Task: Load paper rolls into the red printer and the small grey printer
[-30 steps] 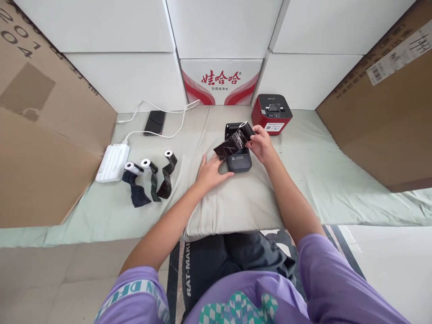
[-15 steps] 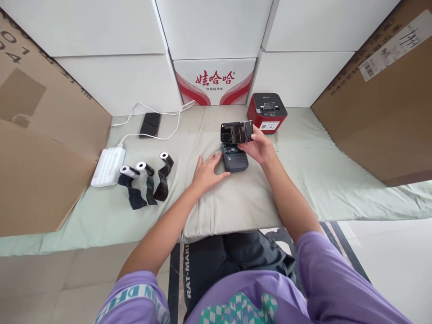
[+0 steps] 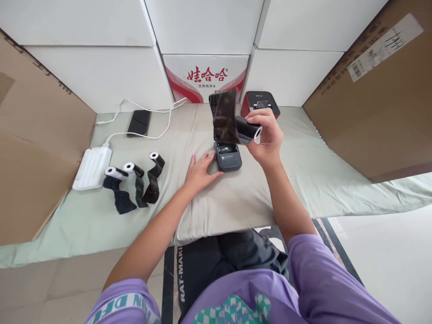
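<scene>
My right hand [image 3: 268,137] grips a roll of black ribbon [image 3: 249,129] with a white core, raised off the table. Its loose strip [image 3: 225,114] hangs to the left, above a small dark grey portable printer [image 3: 230,161]. The printer lies on the cloth with its lid up; the strip hides most of that lid. My left hand [image 3: 202,173] rests palm down on the cloth, fingers spread, with the thumb and fingertips at the printer's left side. Further left lie three similar rolls [image 3: 134,168] with their strips partly unwound.
A red and black box-shaped device [image 3: 261,100] stands behind my right hand. Left are a white power bank [image 3: 92,168], a white cable [image 3: 162,132] and a dark phone [image 3: 139,123]. Cardboard boxes [image 3: 381,117] flank the cloth-covered table [image 3: 222,207]; white boxes [image 3: 205,27] line the back.
My right hand has lifted the roll up and to the right, away from the printer, and its strip has swung up. My left hand stays by the printer. The view has shifted slightly.
</scene>
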Demonstrator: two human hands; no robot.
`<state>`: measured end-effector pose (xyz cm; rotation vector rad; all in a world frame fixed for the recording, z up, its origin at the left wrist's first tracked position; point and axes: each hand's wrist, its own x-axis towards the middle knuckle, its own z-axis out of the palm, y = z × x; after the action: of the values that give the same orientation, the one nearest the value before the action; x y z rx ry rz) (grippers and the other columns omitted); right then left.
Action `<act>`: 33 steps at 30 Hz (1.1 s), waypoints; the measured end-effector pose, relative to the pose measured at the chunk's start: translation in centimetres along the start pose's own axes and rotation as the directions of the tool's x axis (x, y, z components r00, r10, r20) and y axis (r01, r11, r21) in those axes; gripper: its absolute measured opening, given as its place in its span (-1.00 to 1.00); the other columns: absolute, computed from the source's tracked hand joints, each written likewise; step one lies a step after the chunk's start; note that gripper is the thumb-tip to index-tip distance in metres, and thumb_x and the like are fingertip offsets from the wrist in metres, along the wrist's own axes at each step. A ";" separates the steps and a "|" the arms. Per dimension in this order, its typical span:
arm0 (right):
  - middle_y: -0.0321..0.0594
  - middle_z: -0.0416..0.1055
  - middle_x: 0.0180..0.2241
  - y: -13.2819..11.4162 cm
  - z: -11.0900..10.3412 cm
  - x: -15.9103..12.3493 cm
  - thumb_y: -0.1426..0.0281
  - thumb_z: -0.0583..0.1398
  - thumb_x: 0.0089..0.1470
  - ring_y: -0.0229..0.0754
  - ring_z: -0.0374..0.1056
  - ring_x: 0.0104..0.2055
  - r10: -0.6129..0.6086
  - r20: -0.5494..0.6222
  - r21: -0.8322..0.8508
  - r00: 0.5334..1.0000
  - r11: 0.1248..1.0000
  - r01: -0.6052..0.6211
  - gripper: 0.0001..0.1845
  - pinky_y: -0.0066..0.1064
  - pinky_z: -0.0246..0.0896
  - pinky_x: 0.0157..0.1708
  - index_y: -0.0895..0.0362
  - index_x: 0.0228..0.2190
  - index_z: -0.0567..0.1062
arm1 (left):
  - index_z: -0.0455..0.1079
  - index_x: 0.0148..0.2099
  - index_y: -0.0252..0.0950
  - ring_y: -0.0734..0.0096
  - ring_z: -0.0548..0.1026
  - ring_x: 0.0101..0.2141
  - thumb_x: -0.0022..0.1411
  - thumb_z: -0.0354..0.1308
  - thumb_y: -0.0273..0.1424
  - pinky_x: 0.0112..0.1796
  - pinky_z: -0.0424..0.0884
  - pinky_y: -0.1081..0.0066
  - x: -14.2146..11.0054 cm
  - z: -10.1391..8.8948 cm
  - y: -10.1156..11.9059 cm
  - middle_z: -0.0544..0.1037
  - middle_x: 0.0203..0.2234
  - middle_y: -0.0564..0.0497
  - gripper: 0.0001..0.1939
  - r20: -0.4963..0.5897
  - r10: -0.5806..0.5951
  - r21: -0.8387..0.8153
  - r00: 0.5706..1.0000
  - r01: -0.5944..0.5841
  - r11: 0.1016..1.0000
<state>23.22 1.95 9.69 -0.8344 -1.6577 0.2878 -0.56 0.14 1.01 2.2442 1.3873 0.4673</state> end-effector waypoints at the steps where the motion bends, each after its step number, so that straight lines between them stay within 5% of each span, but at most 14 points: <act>1: -0.16 0.47 0.03 -0.1 0.1 -0.1 -0.15 0.35 0.11 0.17 0.36 0.29 -0.002 -0.007 -0.003 1.000 1.000 0.002 -0.47 0.15 0.42 0.17 -0.09 -0.06 0.51 | 0.09 0.56 -0.14 0.03 0.16 0.49 0.36 0.25 -0.05 0.51 -0.25 -0.15 0.0 0.0 -0.1 0.29 0.46 -0.11 -0.15 -0.002 -0.002 0.001 1.000 0.002 1.000; 8: -0.15 0.53 0.03 -0.6 0.9 -0.6 -0.09 0.34 0.14 0.13 0.43 0.18 0.018 -0.014 -0.028 1.000 0.999 -0.018 -0.54 0.14 0.41 0.14 -0.09 -0.07 0.49 | 0.10 0.55 -0.13 0.04 0.18 0.49 0.37 0.20 -0.11 0.51 -0.25 -0.19 0.1 0.1 -0.2 0.31 0.45 -0.10 -0.20 -0.001 0.017 0.002 1.000 -0.017 1.000; 13: -0.11 0.52 0.01 1.5 0.7 -0.5 0.06 0.32 0.16 0.08 0.39 0.11 0.139 0.111 -0.117 0.984 0.985 -0.126 -0.58 0.02 0.37 0.15 -0.02 -0.01 0.49 | 0.08 0.56 -0.15 0.04 0.18 0.49 0.37 0.20 -0.07 0.51 -0.23 -0.17 0.1 0.0 -0.1 0.31 0.45 -0.10 -0.18 0.002 0.007 0.023 1.000 -0.007 1.000; 20: -0.10 0.48 -0.01 6.3 1.0 -1.9 0.29 0.23 0.07 0.07 0.26 0.06 0.344 0.426 -0.220 0.837 0.937 -0.272 -0.60 -0.03 0.22 0.20 0.05 -0.03 0.45 | 0.05 0.57 -0.15 0.02 0.16 0.50 0.37 0.22 -0.02 0.50 -0.23 -0.18 0.0 -0.2 0.3 0.27 0.47 -0.14 -0.13 0.023 0.003 0.042 1.000 -0.004 0.999; 27: -0.05 0.41 0.13 6.9 2.5 -2.2 0.29 0.19 0.16 0.16 0.18 0.14 0.460 0.474 -0.408 0.751 0.870 -0.276 -0.60 0.12 0.05 0.30 0.04 0.02 0.57 | 0.06 0.56 -0.19 0.03 0.17 0.49 0.35 0.24 -0.01 0.50 -0.24 -0.19 0.1 -0.2 0.3 0.29 0.45 -0.20 -0.11 0.021 -0.001 0.018 1.000 0.001 1.000; 33: -0.06 0.44 0.24 7.9 0.4 -1.3 0.36 0.19 0.17 0.16 0.29 0.29 0.378 0.637 -0.279 0.672 0.926 -0.256 -0.49 0.21 0.00 0.37 -0.04 0.13 0.64 | 0.09 0.56 -0.21 0.03 0.14 0.50 0.37 0.21 -0.02 0.50 -0.25 -0.18 0.0 -0.4 0.4 0.29 0.46 -0.19 -0.14 0.051 -0.001 0.035 0.999 -0.001 0.999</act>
<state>25.81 6.82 3.89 -1.2525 -2.2403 0.7917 -0.44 0.02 1.54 2.2674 1.3801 0.3862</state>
